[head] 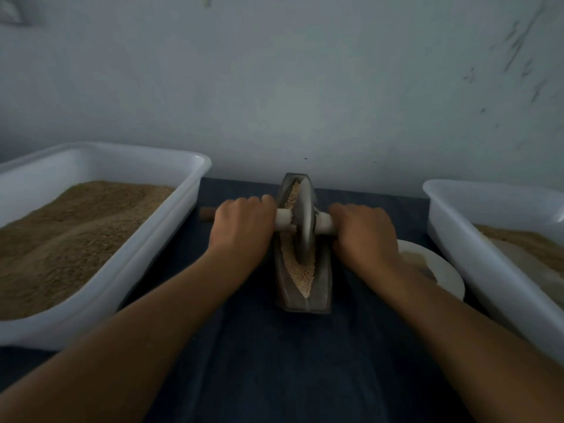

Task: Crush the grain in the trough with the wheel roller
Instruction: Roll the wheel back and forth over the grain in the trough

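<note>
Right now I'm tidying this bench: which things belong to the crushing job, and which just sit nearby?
In use:
wheel roller, gripped by left hand and right hand
trough
grain

Sitting nearby:
left tub of brown meal
right tub
white plate

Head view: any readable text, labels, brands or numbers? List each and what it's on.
None readable.
White plastic tub of brown meal on the left: no label shows.
White plastic tub on the right: no label shows.
Grey metal boat-shaped trough and metal wheel roller: no markings visible.
Pale wall: dark scuffs at upper right, not writing.
The image is dim and soft, so fine print could be missed.
</note>
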A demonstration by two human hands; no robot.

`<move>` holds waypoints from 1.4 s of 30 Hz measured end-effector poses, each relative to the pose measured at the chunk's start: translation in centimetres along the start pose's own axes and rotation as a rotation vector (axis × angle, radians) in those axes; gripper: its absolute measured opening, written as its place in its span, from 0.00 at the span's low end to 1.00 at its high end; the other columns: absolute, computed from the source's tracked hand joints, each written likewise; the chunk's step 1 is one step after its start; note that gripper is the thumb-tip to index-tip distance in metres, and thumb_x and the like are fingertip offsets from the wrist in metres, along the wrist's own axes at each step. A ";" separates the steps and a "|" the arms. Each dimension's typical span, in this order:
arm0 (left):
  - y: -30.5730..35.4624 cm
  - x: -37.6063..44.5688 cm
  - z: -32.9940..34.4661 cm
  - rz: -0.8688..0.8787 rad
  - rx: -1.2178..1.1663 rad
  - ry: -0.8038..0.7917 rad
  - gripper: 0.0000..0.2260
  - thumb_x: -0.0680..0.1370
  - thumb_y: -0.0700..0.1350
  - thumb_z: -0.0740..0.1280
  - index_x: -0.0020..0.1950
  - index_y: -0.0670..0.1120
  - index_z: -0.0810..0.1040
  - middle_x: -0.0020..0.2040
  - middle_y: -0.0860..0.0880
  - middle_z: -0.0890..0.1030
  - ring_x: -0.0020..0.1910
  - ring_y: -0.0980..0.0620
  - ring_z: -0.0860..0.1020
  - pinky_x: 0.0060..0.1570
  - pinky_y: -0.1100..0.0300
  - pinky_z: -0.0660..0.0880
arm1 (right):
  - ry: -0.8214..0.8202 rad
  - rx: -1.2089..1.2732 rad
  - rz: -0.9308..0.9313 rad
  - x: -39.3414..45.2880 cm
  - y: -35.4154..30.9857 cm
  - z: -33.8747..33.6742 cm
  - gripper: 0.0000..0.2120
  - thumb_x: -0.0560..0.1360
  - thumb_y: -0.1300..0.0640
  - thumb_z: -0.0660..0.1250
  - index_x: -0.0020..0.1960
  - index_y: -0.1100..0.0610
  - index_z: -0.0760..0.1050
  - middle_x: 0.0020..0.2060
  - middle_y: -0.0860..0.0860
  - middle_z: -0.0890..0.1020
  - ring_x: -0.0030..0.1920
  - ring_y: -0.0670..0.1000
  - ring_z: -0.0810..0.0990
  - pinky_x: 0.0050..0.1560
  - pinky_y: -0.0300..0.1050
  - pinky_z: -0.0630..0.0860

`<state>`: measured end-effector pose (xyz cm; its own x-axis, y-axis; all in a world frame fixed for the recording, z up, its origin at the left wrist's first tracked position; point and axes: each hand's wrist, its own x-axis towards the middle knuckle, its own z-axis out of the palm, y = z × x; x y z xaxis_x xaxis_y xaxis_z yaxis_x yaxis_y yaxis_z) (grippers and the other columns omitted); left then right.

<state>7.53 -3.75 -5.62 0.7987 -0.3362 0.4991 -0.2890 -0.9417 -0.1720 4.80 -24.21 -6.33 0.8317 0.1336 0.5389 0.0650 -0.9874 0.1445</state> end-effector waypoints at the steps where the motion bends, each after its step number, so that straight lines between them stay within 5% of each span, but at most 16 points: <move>1: 0.1 -0.8 -0.3 0.001 -0.008 0.010 0.13 0.73 0.48 0.72 0.50 0.49 0.69 0.45 0.50 0.79 0.40 0.51 0.78 0.37 0.57 0.66 | 0.019 0.017 -0.002 -0.5 -0.2 -0.4 0.07 0.70 0.57 0.70 0.41 0.53 0.72 0.34 0.51 0.77 0.35 0.57 0.75 0.37 0.46 0.56; 10: -0.6 -5.6 -2.5 0.039 -0.062 0.077 0.16 0.70 0.49 0.75 0.50 0.52 0.69 0.44 0.53 0.77 0.37 0.55 0.70 0.40 0.60 0.64 | 0.084 0.141 -0.046 -4.3 -1.5 -4.4 0.11 0.71 0.59 0.71 0.53 0.55 0.79 0.44 0.52 0.81 0.45 0.56 0.78 0.49 0.51 0.70; 15: -0.8 -5.8 -2.2 0.066 -0.122 0.087 0.16 0.71 0.47 0.74 0.51 0.51 0.70 0.46 0.52 0.77 0.43 0.52 0.74 0.46 0.57 0.69 | 0.054 0.133 -0.047 -4.7 -1.6 -4.4 0.15 0.72 0.58 0.72 0.58 0.57 0.79 0.48 0.55 0.82 0.49 0.57 0.80 0.54 0.54 0.73; 25: -0.6 1.8 0.9 0.044 -0.068 -0.045 0.14 0.75 0.44 0.70 0.56 0.49 0.69 0.54 0.48 0.78 0.52 0.47 0.77 0.54 0.54 0.70 | -0.018 -0.023 0.001 0.7 0.4 0.9 0.06 0.72 0.58 0.68 0.46 0.56 0.73 0.37 0.53 0.78 0.36 0.56 0.75 0.36 0.46 0.58; 34: -0.4 8.5 2.2 -0.033 -0.074 -0.101 0.12 0.76 0.40 0.67 0.58 0.44 0.71 0.57 0.42 0.76 0.56 0.42 0.74 0.48 0.52 0.67 | -0.154 0.058 0.069 7.4 2.6 4.2 0.18 0.75 0.58 0.66 0.64 0.57 0.69 0.52 0.56 0.80 0.48 0.59 0.79 0.37 0.47 0.67; 42: -1.5 8.6 3.2 -0.072 -0.125 -0.191 0.11 0.77 0.42 0.67 0.58 0.43 0.71 0.55 0.41 0.77 0.53 0.40 0.77 0.45 0.50 0.70 | -0.089 -0.057 0.043 8.7 1.7 3.6 0.13 0.75 0.60 0.66 0.59 0.58 0.72 0.46 0.55 0.81 0.43 0.58 0.79 0.36 0.45 0.59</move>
<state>16.46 -5.26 -3.80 0.9012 -0.2751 0.3349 -0.2819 -0.9590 -0.0292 14.18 -25.04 -4.40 0.8791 0.0804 0.4699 -0.0011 -0.9853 0.1708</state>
